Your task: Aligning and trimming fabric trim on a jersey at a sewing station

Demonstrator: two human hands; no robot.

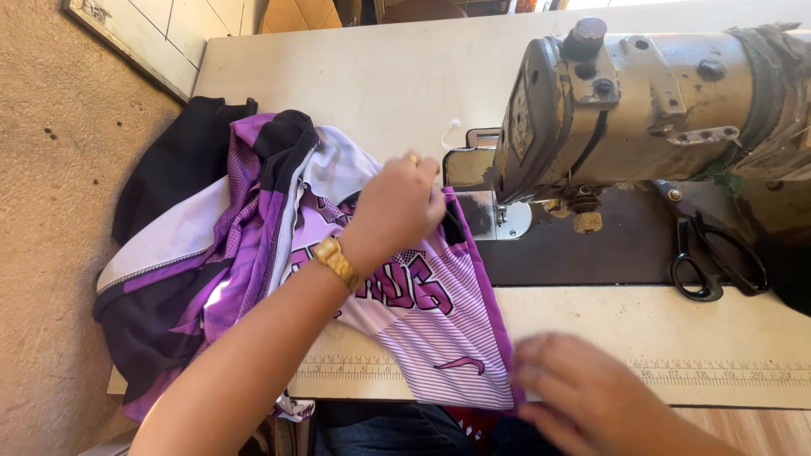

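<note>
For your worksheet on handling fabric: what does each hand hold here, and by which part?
Both hold the purple and white jersey: the left hand pinches its far edge near the sewing machine, and the right hand holds its near corner.

There is only the one view, from a camera worn on the person's head, looking steeply down and forward over the sewing table (380, 76) from the seated side. It sits close: the forearms come in from the bottom edge, the left hand (397, 207) lands near the middle of the frame and the right hand (583, 393) is cut off low down, blurred. The sewing machine (642, 101) fills the upper right, with a strip of floor (51, 211) down the left.
</note>
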